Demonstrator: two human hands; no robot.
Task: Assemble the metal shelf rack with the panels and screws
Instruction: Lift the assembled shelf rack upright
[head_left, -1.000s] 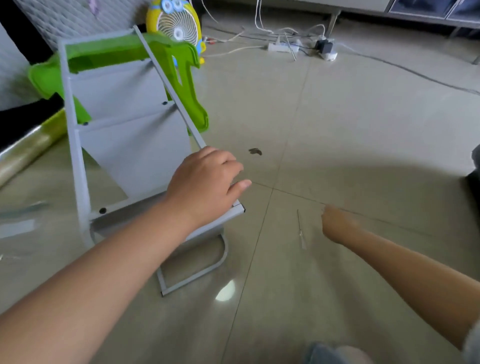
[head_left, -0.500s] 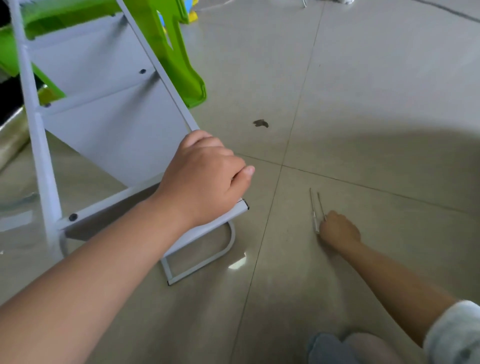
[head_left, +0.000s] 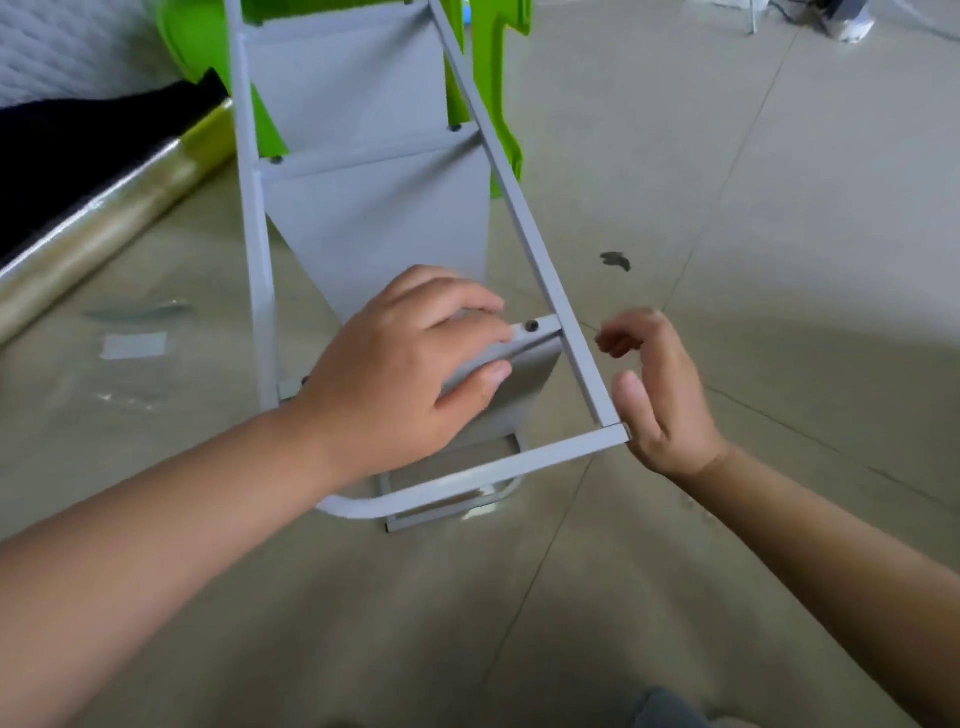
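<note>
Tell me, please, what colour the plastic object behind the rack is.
The plastic object is bright green; the head view shows it best, behind the rack.

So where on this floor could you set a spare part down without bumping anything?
Widest bare floor lies right of the rack, beyond the right hand, broken only by a small dark scrap. The near tiles, in front of the rack's foot, are free too. Left of the rack is crowded: foil roll, clear plastic scraps. The left hand grips the lowest panel.

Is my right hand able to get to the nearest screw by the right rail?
Probably yes: the right hand sits just outside the rail, the screw lies uncovered just inside it, and the left hand gripping the lower panel stops short of it.
</note>
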